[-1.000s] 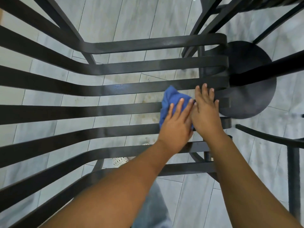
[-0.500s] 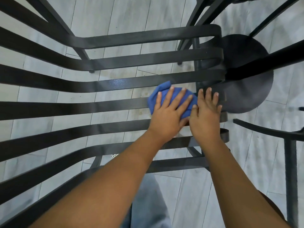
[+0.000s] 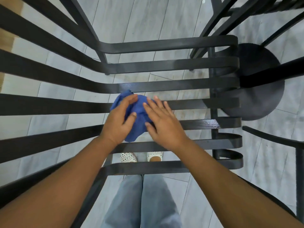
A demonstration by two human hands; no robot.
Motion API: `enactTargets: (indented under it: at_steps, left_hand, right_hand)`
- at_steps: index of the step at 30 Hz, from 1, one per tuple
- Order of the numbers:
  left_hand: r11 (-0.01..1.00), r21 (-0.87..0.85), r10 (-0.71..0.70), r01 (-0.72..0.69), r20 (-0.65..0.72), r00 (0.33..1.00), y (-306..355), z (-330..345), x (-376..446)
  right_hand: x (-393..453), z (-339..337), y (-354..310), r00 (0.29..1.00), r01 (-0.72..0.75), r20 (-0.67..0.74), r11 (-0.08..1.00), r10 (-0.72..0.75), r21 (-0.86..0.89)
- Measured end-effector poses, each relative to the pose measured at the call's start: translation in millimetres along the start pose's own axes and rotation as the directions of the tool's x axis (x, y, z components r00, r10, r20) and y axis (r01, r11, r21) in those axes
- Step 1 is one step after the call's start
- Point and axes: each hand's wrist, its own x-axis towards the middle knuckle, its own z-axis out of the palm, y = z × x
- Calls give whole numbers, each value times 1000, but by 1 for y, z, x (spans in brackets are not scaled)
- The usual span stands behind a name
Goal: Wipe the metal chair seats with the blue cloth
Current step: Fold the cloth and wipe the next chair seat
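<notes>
Blue cloth [image 3: 137,118] bunched mid-seat on the metal chair seat [image 3: 189,64], half covered by both hands; its full outline can't be made out. Visible part runs diagonally, far-left corner to near edge. Left hand [image 3: 119,120] grips it, fingers and thumb curled round. Right hand [image 3: 162,123] lies flat on it, fingers straight. Chair back cut off at left.

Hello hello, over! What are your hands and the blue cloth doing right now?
Left hand grips crumpled blue cloth on black metal slatted chair seat. Right hand flat on cloth. Nothing in the way.
</notes>
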Motion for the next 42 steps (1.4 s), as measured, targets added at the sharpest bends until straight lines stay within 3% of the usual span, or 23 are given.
enactTargets:
  at_steps: [2, 4, 7, 11, 15, 20, 21, 23, 25, 28, 32, 39, 42]
  left_hand:
    - [1000, 15, -12, 15, -165, 986, 6, -12, -3]
    - [996, 78, -20, 39, -227, 974, 5, -19, -6]
    - [979, 184, -47, 89, -222, 974, -8, -29, -11]
    - [962, 252, -61, 110, -194, 979, -8, -30, -18]
    - [944, 297, -99, 147, -172, 980, -5, -30, -18]
    - [944, 292, -100, 155, -195, 976, -8, -32, -16]
    - [942, 299, -97, 152, -190, 977, -8, -31, -16]
    - [930, 347, -73, 120, -145, 987, -9, -29, -18]
    - [907, 413, -47, 78, -85, 995, -11, -27, -19]
    - [874, 482, -48, 67, -51, 998, -10, -26, -19]
    - [820, 570, -60, 51, -3, 998, -11, -25, -20]
    - [697, 717, -65, 1, 61, 996, -19, -18, -19]
    - [692, 722, -93, 24, 55, 994, -18, -12, -19]
  right_hand:
    - [20, 5, -9, 985, 61, 159, 998, -64, 26]
    - [36, 18, -15, 973, 72, 224, 996, -59, -48]
    - [43, 37, -32, 994, 93, 74, 980, -82, -174]
    - [39, 42, -36, 981, 130, -125, 981, -148, -145]
    - [49, 31, -33, 961, 249, -87, 956, -264, -152]
    - [41, 13, -41, 973, 131, -188, 991, -134, -27]
    - [32, 15, -44, 969, 89, -227, 994, -102, -69]
    - [17, 33, -43, 984, -3, -171, 958, -48, -286]
    - [11, 56, -43, 998, -11, -65, 919, -16, -394]
    - [19, 77, -57, 999, -48, -1, 953, 50, -299]
    - [23, 87, -65, 996, -79, -54, 959, 67, -271]
    - [-16, 70, -3, 986, -134, -142, 928, 89, -347]
    - [-34, 54, 26, 980, -145, -184, 919, 81, -367]
